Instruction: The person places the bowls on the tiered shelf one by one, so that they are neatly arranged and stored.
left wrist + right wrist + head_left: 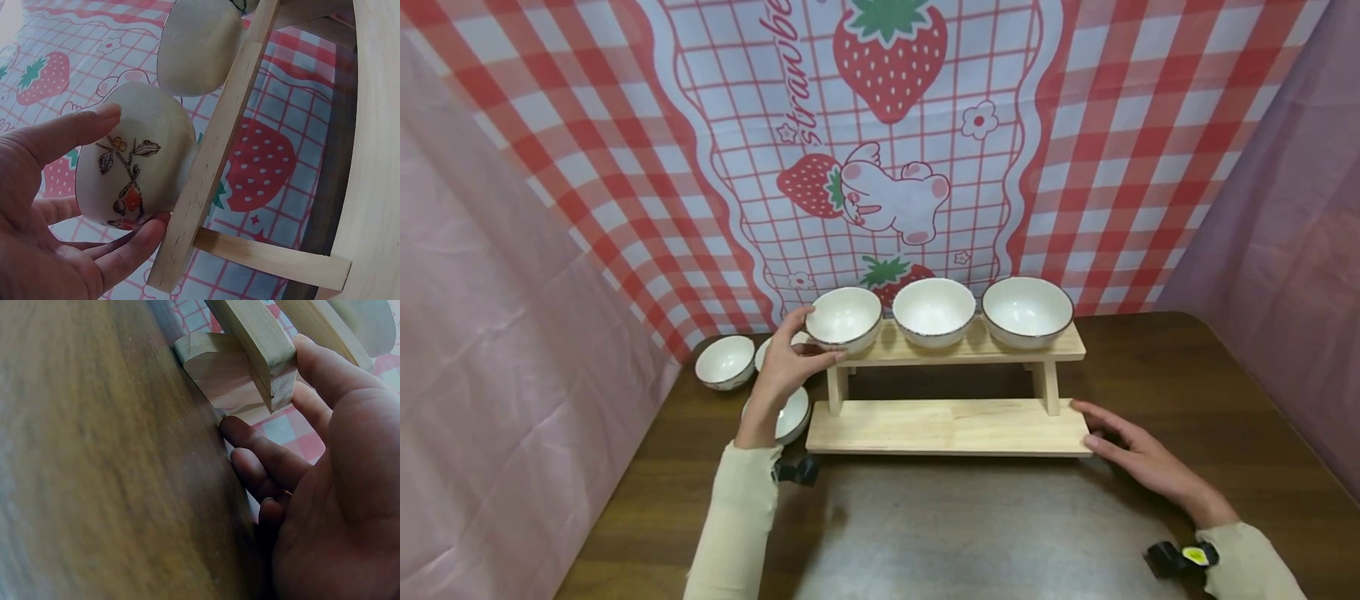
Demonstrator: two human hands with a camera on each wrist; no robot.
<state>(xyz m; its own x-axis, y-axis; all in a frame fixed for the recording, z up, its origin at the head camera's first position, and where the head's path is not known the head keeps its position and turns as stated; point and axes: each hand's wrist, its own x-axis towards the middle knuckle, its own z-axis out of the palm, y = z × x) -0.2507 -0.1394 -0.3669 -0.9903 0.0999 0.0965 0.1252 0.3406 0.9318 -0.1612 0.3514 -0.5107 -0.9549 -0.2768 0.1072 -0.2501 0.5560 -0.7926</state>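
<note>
Left hand (784, 367) pinching a patterned bowl (844, 321), right hand (1138, 454) on the wooden stand (951, 429)

The left grip is clamped on the leftmost white bowl, thumb and fingers set against its outer wall. That bowl is at the left end of the stand's upper shelf; the left wrist view shows a leafy sprig with a red blossom painted on its side. The right grip pinches the right end of the lower shelf, thumb near the front corner and index finger at the back corner, with the other fingers curled low beside the desk (1210, 400).

The left forearm reaches up and forward, the wrist bent toward the bowl. The right forearm comes in from the lower right, the hand low and pointing left. Both sleeves are pale cream, and a black wrist device (805, 471) shows at the left cuff.

Along the upper shelf, a middle bowl (934, 315) and a right-hand bowl (1027, 315) stand upright in line with the first. Three more bowls (725, 364) are grouped on the desk left of the stand, two of them partly hidden by the left hand and arm.

The desk is dark brown wood grain with a greyish sheen in front. Behind hangs a red-and-white checked strawberry cloth (1120, 125), flanked by pinkish drapes (497, 358).
</note>
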